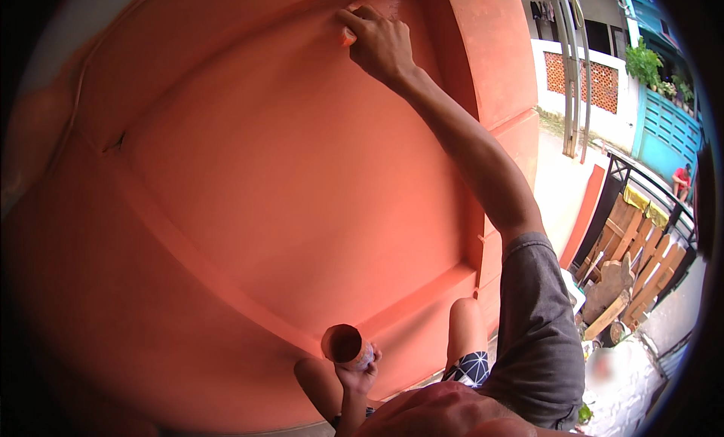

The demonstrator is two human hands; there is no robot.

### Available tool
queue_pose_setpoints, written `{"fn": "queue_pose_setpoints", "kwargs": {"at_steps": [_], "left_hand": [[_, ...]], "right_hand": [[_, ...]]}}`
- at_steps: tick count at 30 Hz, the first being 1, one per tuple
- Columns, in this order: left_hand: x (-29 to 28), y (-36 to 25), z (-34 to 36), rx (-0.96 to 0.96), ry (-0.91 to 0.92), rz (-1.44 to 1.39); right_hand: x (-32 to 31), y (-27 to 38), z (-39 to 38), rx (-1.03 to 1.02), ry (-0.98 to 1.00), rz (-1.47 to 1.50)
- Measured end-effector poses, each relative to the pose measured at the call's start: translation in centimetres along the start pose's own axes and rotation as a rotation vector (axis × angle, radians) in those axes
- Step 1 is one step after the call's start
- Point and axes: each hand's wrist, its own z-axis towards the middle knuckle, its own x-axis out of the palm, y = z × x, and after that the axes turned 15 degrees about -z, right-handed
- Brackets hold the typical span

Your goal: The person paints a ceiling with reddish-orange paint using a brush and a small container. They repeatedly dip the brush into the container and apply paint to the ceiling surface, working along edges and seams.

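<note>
High on the orange wall (302, 158), my right hand (383, 45) is closed around what looks like a paintbrush; only a small orange end (347, 36) pokes out past the fingers, and the bristles are hidden. The wall beside those knuckles has a wet, glossy sheen. Down low, between my knees, my left hand (360, 373) is wrapped round a round cup (345, 342). Its mouth faces up and its inside is dark brownish, with smears on the outer side. The cup stays a long way below my right hand.
Raised orange bands frame the wall panel, and a pillar (498, 52) stands at its right side. Beyond it are poles (571, 75), a black metal gate (641, 169), stacked wooden planks (641, 248) and a blue gate (667, 128). A person in red (682, 182) sits far off.
</note>
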Motion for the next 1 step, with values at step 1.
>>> {"fn": "queue_pose_setpoints", "kwargs": {"at_steps": [1], "left_hand": [[-0.35,-0.09,0.04,-0.005,0.016,0.028]], "right_hand": [[-0.44,0.99,0.23,-0.073,0.022,0.126]]}}
